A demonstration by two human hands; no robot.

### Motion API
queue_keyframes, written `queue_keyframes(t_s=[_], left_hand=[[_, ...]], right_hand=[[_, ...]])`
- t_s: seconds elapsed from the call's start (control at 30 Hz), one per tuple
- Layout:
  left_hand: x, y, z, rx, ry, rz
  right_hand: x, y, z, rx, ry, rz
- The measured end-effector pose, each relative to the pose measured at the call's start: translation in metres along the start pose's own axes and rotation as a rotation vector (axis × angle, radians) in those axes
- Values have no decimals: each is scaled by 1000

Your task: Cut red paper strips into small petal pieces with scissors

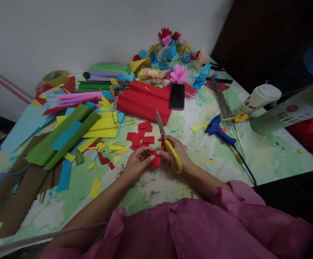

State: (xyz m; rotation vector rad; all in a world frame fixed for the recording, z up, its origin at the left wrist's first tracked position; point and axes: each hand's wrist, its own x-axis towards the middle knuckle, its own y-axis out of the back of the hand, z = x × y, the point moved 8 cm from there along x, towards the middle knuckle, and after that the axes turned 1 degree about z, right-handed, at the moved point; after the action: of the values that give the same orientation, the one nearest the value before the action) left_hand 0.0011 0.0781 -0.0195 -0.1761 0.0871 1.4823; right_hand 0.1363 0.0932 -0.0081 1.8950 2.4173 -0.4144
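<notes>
My left hand [138,158] is closed in a pinch on a small red paper piece [156,160] just above the table's near edge. My right hand [176,153] also touches that piece and has its fingers through the yellow handles of a pair of scissors [165,138]. The scissor blades point up and away, shut or nearly so. Several cut red paper squares [141,136] lie just beyond my hands. A folded red crepe sheet [143,101] lies further back.
A black phone [177,96] rests beside the red sheet. A blue glue gun [218,131] with a black cord, thin wires, and a white paper cup [259,99] are to the right. Green, yellow, blue paper strips [70,135] cover the left. Paper flowers [172,57] are piled at the back.
</notes>
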Motion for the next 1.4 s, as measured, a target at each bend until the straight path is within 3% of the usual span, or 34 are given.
queue_keyframes(t_s=[0.47,0.77,1.13,1.4], left_hand=[[-1,-1,5,104,-52,-30],[-2,2,6,33,-12,51],[-4,-2,2,86,-11,-35],[1,11,-1,42,-2,93]], right_hand=[[-1,0,-1,-3,33,10],[0,-1,1,-14,-2,22],[1,-3,-2,-118,60,18],[-1,-3,0,25,33,-19]])
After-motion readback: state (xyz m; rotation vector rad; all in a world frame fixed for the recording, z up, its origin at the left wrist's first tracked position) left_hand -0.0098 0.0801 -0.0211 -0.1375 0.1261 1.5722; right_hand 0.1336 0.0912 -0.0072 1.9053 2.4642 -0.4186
